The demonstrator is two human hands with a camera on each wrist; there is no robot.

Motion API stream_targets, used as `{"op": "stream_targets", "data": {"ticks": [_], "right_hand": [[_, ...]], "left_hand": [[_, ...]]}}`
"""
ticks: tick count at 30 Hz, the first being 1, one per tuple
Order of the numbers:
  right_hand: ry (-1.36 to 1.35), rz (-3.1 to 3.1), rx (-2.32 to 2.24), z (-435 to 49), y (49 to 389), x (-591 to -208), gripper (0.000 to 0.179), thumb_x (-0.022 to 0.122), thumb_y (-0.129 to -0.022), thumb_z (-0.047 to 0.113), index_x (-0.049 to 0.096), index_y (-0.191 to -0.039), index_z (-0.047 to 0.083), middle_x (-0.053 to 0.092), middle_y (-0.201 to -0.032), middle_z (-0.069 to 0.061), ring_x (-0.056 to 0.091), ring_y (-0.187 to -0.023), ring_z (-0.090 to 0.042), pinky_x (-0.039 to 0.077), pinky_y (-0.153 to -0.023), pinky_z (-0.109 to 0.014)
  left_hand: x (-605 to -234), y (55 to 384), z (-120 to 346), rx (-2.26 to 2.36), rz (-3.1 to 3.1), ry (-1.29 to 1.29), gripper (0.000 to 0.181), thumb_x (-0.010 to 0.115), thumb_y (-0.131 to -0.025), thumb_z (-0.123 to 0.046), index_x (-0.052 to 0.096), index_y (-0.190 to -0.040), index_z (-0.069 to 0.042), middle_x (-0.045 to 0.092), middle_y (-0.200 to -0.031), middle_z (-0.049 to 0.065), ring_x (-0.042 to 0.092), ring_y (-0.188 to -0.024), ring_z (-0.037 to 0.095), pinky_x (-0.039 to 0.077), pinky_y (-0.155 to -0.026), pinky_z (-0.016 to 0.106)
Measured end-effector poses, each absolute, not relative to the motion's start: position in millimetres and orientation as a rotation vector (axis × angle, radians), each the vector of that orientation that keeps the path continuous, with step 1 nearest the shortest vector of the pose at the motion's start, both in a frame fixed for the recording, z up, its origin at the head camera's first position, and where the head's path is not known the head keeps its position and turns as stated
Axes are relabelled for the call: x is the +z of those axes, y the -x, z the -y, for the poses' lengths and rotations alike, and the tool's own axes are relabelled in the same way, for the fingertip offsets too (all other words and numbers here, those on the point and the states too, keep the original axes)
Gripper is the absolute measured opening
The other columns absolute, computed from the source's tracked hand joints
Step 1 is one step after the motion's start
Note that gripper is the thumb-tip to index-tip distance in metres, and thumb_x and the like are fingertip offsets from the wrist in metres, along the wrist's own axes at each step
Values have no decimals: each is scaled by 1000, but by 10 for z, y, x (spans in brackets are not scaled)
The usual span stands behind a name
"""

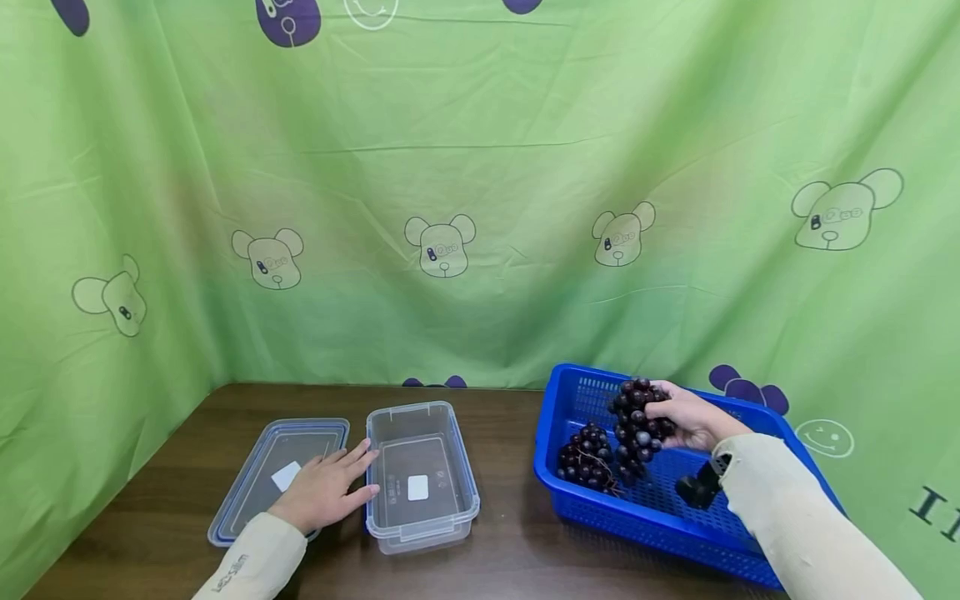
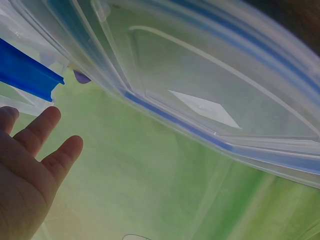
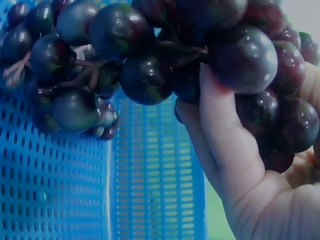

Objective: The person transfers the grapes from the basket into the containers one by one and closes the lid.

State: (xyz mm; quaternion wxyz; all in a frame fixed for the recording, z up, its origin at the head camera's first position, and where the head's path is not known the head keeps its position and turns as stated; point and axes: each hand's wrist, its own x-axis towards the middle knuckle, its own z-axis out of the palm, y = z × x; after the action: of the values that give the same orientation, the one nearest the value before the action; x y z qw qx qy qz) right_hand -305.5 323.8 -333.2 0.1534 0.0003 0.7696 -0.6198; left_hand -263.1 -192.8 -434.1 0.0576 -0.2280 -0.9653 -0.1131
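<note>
A: Right hand (image 3: 250,182)?
B: Grips dark grapes (image 3: 245,60), thumb against them, in front of the blue basket (image 3: 152,170).
A: Else?
B: Pinkish stem end (image 3: 17,71), also before the basket. Green patch (image 3: 217,212) just past its edge.

You have two bunches of grapes: the upper bunch (image 1: 636,417) in the fingers of your right hand (image 1: 693,421), the lower bunch (image 1: 585,458) just left of them, and one blue basket (image 1: 637,518) beneath. By the fingers of your left hand (image 1: 326,492) you count one clear container (image 1: 412,450) at the tips, one lid (image 1: 258,479) to their left, and two white labels (image 1: 417,487), one either side. Beyond all your fingers, one green curtain (image 1: 525,333) shows five outlined animal heads (image 1: 442,250).
</note>
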Motion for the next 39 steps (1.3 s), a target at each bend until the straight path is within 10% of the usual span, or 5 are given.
{"op": "stream_targets", "data": {"ticks": [39], "right_hand": [[92,-1986,-2050,-2741,3018,-3086,68,47,-87,-4,9,-144,1,51,-97,-10,62,-74,-18,57,-62,-33]], "left_hand": [[-4321,2672,1934,-383,2936,723,59,50,-95,-45,49,-139,-5,41,-147,14,58,-110,43,42,-89,62]]}}
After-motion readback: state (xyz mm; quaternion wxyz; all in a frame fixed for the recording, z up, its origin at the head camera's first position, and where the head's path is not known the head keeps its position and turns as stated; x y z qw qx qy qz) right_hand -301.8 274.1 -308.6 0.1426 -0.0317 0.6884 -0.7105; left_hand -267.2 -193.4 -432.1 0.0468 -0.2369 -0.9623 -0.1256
